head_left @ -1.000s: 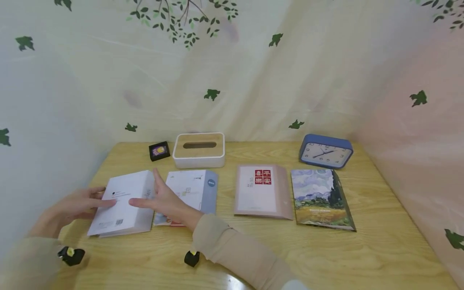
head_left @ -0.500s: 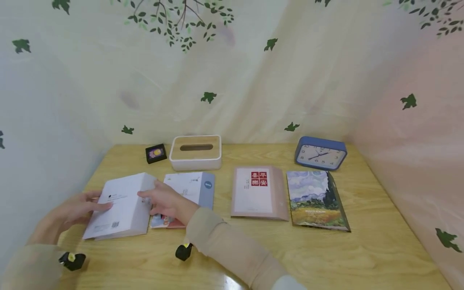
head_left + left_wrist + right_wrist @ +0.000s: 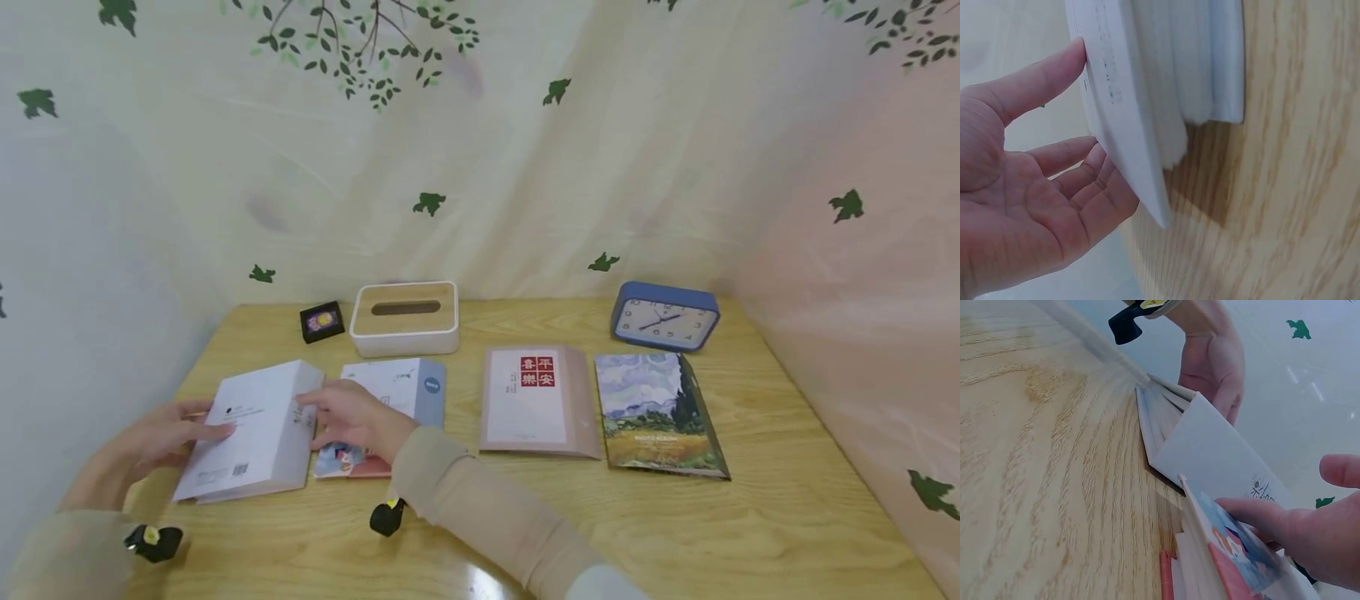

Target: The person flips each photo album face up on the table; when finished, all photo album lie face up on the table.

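A thick white photo album (image 3: 247,429) lies at the left of the table, spine toward the right. My left hand (image 3: 161,433) pinches its left edge, thumb on the cover and fingers behind the edge; the left wrist view shows loose pages (image 3: 1160,94) under the cover. My right hand (image 3: 358,417) is at the album's spine (image 3: 1210,444), fingers extended against it. Below that hand lies a second album (image 3: 390,383) with a blue spine and a picture of figures at its lower part, which my right hand partly covers.
A pink album (image 3: 525,408) with red squares and an album with a painted landscape (image 3: 652,417) lie to the right. Along the back stand a small black box (image 3: 322,322), a white tissue box with a wooden lid (image 3: 405,321) and a blue clock (image 3: 665,317).
My right hand has come down from over the white album's cover, thumb raised, to its spine. The left hand keeps its hold, and the album has barely moved.
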### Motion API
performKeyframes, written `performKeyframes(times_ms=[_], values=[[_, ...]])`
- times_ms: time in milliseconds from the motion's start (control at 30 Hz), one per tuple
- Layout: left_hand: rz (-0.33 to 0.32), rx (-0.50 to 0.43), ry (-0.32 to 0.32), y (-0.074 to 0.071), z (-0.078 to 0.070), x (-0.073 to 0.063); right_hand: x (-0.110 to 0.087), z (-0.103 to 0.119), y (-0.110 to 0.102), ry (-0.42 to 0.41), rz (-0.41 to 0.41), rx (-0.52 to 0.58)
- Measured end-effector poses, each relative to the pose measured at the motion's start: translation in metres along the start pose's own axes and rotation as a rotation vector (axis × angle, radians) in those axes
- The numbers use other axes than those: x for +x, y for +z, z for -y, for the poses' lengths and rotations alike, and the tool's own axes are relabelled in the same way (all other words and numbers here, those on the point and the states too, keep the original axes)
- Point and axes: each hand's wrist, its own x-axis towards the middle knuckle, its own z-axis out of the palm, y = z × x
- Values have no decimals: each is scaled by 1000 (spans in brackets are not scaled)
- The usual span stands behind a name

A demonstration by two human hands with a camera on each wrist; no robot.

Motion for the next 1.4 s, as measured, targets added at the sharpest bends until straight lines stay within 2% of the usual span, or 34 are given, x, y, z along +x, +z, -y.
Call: performKeyframes(times_ms=[267, 400, 533, 633, 733, 933, 1100, 1400], values=[[2, 2, 14, 3, 0, 1, 4, -2, -10, 4, -13, 111], [2, -12, 22, 2, 0, 1, 4, -2, -9, -1, 19, 110], [17, -37, 43, 3, 2, 3, 2, -3, -9, -2, 50, 52], [55, -72, 73, 1, 5, 4, 0, -3, -8, 9, 70, 20], [93, -84, 94, -4, 10, 4, -1, -2, -5, 16, 59, 51], [111, -62, 70, -10, 9, 3, -2, 0, -4, 15, -1, 127], [141, -104, 67, -10, 9, 2, -2, 2, -6, 8, -24, 141], [245, -197, 145, -15, 14, 7, 1, 8, -13, -10, -7, 99]])
